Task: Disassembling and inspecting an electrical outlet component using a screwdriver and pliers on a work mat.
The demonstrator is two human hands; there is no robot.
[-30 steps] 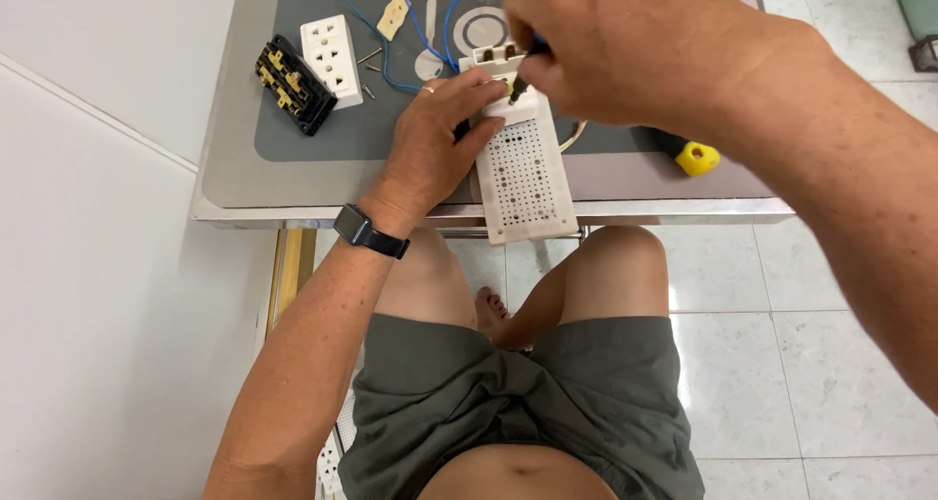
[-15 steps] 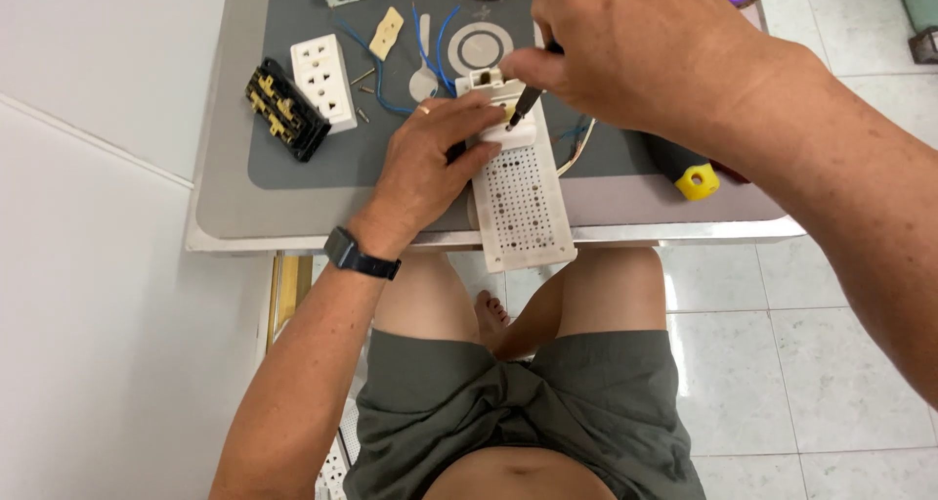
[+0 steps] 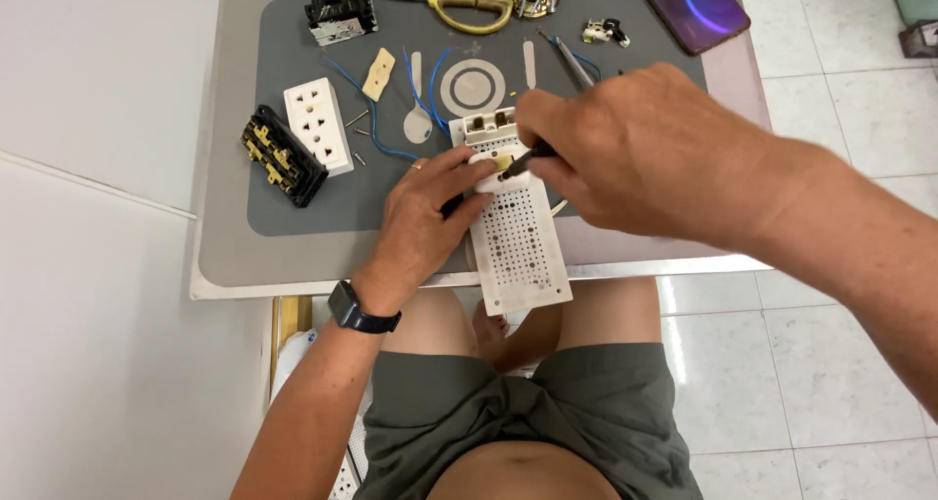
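The person is sitting at a small grey desk (image 3: 234, 265) with a darker mat on top, and both hands are meeting over a long white perforated panel (image 3: 518, 246). The panel is lying lengthwise, its far end on the mat and its near end hanging out past the desk's front edge above the person's knees. The left hand (image 3: 425, 217), with a dark watch on its wrist, is lying on the panel's left side, fingers curled and pressing against the upper part to steady it. The right hand (image 3: 635, 148) is coming in from the right, its fingers pinched together on a thin dark tool (image 3: 528, 156), whose tip is touching a small brass-coloured piece at the panel's upper end, just below a white block with two square openings.

To the left on the mat, a white socket plate (image 3: 318, 126) is lying just beside a black socket body with brass contacts (image 3: 283, 155). Blue wires (image 3: 381, 109) are curling between those and the panel. At the far edge, yellow-handled scissors (image 3: 469, 0) are resting near another black-and-white part (image 3: 340, 13), and a phone with a dark purple screen (image 3: 699, 6) is sitting at the far right corner.
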